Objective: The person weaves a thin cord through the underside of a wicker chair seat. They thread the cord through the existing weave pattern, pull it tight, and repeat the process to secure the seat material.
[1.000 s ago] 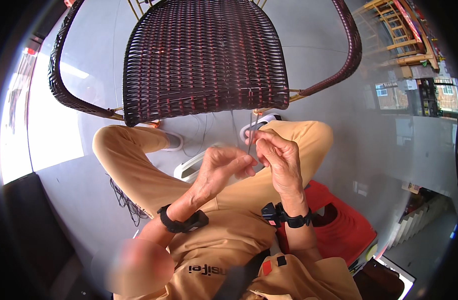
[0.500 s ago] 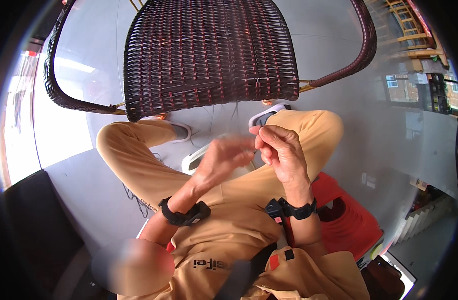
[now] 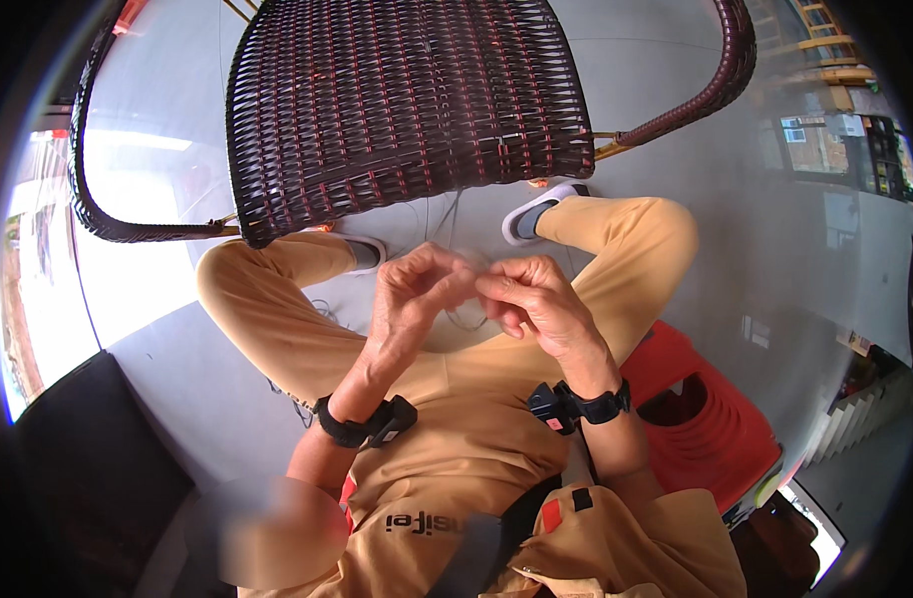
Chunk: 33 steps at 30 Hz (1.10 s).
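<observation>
My left hand [image 3: 409, 301] and my right hand [image 3: 544, 307] meet over my lap, their fingertips pinched close together and partly blurred. A thin grey strand [image 3: 466, 323] curves in a loop just below the fingers, seemingly held between the two hands. Ahead of them is a wicker chair [image 3: 407, 115], woven in dark brown with reddish strips. A few loose thin strands [image 3: 453, 211] hang from its near edge toward my hands. Neither hand touches the chair. Exactly how the fingertips grip the strand is blurred.
Curved woven armrests [image 3: 711, 95] flank the chair on both sides. A red plastic stool [image 3: 711, 419] is at my right hip, and a black panel-like object [image 3: 98, 458] stands at the lower left. Bamboo-coloured frames [image 3: 837, 60] lie at the far right. Grey floor [image 3: 775, 259] surrounds me.
My left hand has risen slightly and turned inward, and my right hand has come lower and left, so their fingertips meet. The thin loop now shows beneath them. The view has shifted slightly.
</observation>
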Available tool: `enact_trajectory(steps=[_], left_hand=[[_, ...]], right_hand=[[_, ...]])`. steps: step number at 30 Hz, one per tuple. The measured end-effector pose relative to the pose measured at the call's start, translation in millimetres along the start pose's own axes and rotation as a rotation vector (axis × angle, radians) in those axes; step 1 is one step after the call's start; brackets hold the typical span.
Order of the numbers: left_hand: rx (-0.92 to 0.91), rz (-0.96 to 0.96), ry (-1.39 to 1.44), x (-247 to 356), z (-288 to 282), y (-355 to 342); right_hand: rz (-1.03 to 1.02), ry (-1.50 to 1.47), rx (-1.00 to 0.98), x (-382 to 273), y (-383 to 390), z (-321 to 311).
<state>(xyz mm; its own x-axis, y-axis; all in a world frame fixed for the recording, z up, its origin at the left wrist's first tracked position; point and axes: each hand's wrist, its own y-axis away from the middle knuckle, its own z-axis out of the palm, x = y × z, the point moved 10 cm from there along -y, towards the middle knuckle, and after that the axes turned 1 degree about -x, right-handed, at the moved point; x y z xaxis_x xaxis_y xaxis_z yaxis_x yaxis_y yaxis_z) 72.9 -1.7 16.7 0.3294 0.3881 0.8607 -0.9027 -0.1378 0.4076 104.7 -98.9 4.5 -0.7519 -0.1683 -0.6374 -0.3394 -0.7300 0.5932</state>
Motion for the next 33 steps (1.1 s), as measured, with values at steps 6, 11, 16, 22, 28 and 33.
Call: enact_trajectory(steps=[6, 11, 16, 22, 28, 33], left_hand=[[0.14, 0.072, -0.062, 9.9, -8.9, -3.3], [0.136, 0.304, -0.186, 32.5, -9.4, -7.7], [0.388, 0.321, -0.551, 47.5, -25.2, -23.8], [0.362, 0.06, -0.358, -19.6, -40.5, -47.4], [0.256, 0.018, 0.123, -38.3, -30.9, -50.1], [0.258, -0.015, 0.163, -61.0, -39.1, -51.5]], right_hand=[[-0.073, -0.125, 0.074, -2.9, -5.6, -7.7], [-0.065, -0.138, 0.045, -0.4, -6.2, -14.5], [-0.198, -0.042, 0.19, -13.4, -7.2, -33.0], [-0.421, 0.213, 0.436, -41.7, -19.4, -48.6], [-0.528, 0.254, 0.565, -39.5, -40.6, -51.0], [-0.685, 0.41, 0.7, -40.9, -45.5, -54.4]])
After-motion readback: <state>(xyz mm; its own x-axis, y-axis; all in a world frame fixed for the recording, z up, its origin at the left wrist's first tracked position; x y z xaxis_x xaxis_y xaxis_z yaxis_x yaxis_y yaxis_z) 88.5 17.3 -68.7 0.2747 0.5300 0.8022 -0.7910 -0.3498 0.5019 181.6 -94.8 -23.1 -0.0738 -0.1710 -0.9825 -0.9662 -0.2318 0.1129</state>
